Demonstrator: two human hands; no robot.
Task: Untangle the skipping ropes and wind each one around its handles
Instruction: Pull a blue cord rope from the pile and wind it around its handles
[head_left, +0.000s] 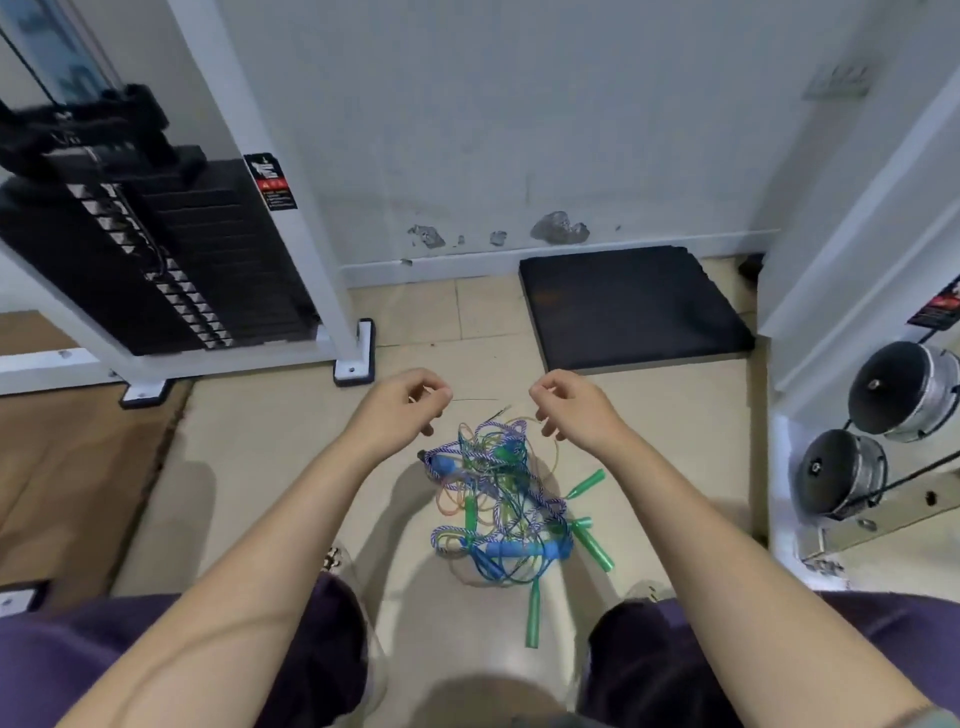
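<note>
A tangle of skipping ropes (498, 499) lies on the tiled floor between my knees: a blue-and-white braided rope, thin green, blue and clear orange cords, blue foam handles (524, 550) and several green plastic handles (592, 543). My left hand (402, 410) hovers just above and left of the pile, fingers curled, pinching a thin dark strand that runs right toward the pile. Above the pile's right side, my right hand (566, 402) has curled fingers holding a clear orange cord, which loops down from it into the tangle.
A white weight-stack machine (171, 249) stands at the left, its foot (353, 364) close to my left hand. A black mat (628, 306) lies by the wall ahead. Pulleys (904, 395) on a white frame stand at the right. My knees flank the pile.
</note>
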